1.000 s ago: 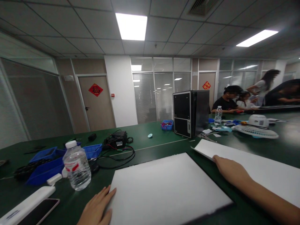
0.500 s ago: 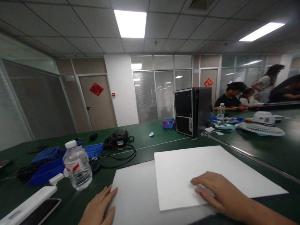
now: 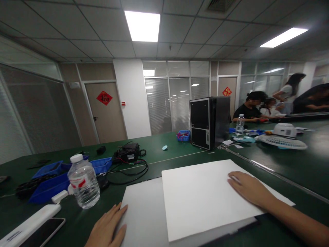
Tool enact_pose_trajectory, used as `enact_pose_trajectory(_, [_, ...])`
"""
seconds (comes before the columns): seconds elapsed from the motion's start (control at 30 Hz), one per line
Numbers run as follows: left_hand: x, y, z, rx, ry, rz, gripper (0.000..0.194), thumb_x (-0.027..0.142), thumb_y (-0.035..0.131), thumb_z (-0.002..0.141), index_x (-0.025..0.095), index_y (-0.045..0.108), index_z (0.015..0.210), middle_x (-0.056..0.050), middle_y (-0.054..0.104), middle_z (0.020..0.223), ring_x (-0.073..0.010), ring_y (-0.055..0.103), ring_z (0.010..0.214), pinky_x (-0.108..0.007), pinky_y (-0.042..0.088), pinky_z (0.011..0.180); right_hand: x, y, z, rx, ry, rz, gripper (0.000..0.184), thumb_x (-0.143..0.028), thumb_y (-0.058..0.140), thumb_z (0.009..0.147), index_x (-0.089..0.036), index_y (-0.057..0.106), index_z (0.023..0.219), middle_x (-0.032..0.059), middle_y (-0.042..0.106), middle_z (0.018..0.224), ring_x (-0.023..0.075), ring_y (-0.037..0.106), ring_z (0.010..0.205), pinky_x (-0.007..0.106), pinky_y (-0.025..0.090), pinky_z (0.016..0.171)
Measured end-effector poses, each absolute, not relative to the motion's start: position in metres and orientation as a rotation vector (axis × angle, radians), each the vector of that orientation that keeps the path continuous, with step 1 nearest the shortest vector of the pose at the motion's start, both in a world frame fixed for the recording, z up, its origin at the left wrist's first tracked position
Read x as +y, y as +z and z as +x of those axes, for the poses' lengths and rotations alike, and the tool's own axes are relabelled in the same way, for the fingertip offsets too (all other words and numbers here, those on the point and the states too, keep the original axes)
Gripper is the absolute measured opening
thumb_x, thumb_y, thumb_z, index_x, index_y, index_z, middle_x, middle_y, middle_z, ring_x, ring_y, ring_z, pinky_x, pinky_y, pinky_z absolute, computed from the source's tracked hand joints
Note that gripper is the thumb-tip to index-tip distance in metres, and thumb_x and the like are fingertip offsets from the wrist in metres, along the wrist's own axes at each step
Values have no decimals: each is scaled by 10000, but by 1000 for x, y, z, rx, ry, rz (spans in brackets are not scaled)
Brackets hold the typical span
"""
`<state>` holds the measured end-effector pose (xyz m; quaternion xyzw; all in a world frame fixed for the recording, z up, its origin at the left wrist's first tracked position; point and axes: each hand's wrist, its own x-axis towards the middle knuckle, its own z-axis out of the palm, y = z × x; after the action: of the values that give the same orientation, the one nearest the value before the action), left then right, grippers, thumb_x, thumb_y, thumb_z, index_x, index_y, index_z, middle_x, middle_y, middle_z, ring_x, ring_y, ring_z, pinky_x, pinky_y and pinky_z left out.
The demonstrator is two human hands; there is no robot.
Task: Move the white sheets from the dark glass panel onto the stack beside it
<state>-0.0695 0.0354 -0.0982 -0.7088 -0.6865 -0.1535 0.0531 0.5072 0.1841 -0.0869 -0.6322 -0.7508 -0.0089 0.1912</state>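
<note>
Two white foam boards lie stacked on the green table. The upper board [image 3: 200, 195] sits shifted to the right over the lower board [image 3: 141, 216]. My right hand [image 3: 248, 188] lies flat on the upper board near its right edge, fingers stretched out. My left hand [image 3: 106, 228] rests open against the lower board's left edge, fingers on the board. Neither hand holds anything.
A clear water bottle [image 3: 83, 181] stands just left of the boards, with a phone [image 3: 42, 233] and a white case [image 3: 28, 224] nearer me. Blue bins [image 3: 51, 181], a black box with cables [image 3: 128, 154], a computer tower [image 3: 209, 121] and a white device [image 3: 282, 137] stand farther back. People sit at the far right.
My right hand slid the second white board from the right onto the first one, then moved up toward its right edge. My left hand stayed put.
</note>
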Motion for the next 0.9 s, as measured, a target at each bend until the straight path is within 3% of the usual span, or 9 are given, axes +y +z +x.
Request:
enact_pose_trajectory(0.17, [32,-95,-68,-2066,-533,-2149,515,425,523,936,265,636,1413,-63,596,1499,-318,550,1399,-519,467,1168,152,-74,460,-2256,79,-1612,674,-648,386,1000,-168,655,1389,130,618,1459,323,575,1348,519,417,1175])
enact_pose_trajectory(0.33, [34,-97,-70,-2061,-498,-2154,515,422,532,930,258,643,1405,-75,593,1498,-329,554,1392,-535,472,1158,126,-59,433,-2404,99,-1502,645,-648,354,1020,-214,686,1362,115,609,1469,342,554,1369,587,394,1182])
enact_pose_trajectory(0.5, [37,-106,-75,-2035,-522,-2135,504,417,541,921,266,657,1388,-74,613,1480,-333,575,1372,-542,492,1136,114,-58,424,-2475,275,-1420,608,-669,414,1002,-297,628,1432,60,550,1531,336,495,1426,584,348,1220])
enact_pose_trajectory(0.63, [39,-111,-79,-1986,-508,-2145,504,407,471,947,290,636,1409,-55,604,1485,-312,569,1377,-535,492,1127,113,-61,425,-2505,411,-1286,574,-635,478,996,-371,530,1502,15,469,1592,329,412,1486,594,294,1245])
enact_pose_trajectory(0.73, [42,-113,-82,-1943,-448,-2166,543,385,364,968,239,624,1421,-88,585,1490,-322,570,1371,-563,499,1101,117,-61,431,-2484,474,-1195,566,-597,515,994,-387,497,1520,8,457,1601,322,423,1479,571,321,1239])
enact_pose_trajectory(0.9, [45,-115,-86,-1895,-416,-2170,572,319,277,972,203,612,1420,-98,585,1477,-322,581,1353,-568,515,1072,131,-62,444,-2336,321,-1347,541,-599,522,979,-326,618,1436,47,567,1518,340,527,1396,585,389,1193])
